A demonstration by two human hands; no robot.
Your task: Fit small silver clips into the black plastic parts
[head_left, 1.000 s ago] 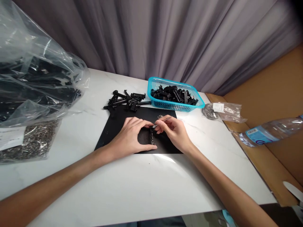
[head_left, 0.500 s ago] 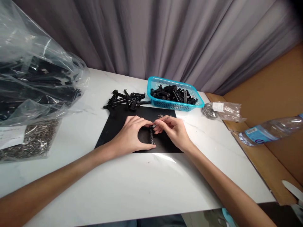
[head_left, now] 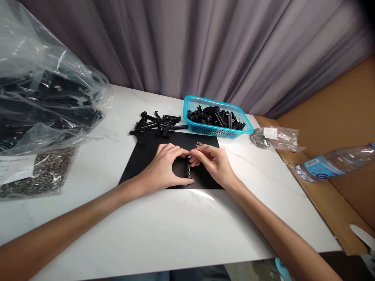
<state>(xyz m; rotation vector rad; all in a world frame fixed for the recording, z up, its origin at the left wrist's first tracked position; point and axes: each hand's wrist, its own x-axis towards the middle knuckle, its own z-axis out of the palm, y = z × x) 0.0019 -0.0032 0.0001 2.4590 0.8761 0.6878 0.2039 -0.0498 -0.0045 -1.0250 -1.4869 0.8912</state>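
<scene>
On the black mat (head_left: 137,164), a narrow black plastic part (head_left: 189,171) with small metal bits along it points toward me. My left hand (head_left: 164,166) grips it by its two ends, thumb at the near end and fingertips at the far one. My right hand (head_left: 212,160) pinches a thin silver tool (head_left: 206,148), whose exact kind I cannot make out. Its tip meets the far end of the part, where fingers partly hide the contact. Just beyond my right hand lies a small heap of metal pieces (head_left: 199,144).
Behind the mat are a pile of black plastic parts (head_left: 158,124) and a blue basket (head_left: 218,132) full of similar ones. Clear bags (head_left: 55,171) of metal pieces and black parts (head_left: 47,101) stand left. At right are a small bag (head_left: 283,138) and a plastic bottle (head_left: 334,162).
Both hands keep their hold on the part. The right hand and the silver tool have shifted very slightly; the whole view has drifted a little.
</scene>
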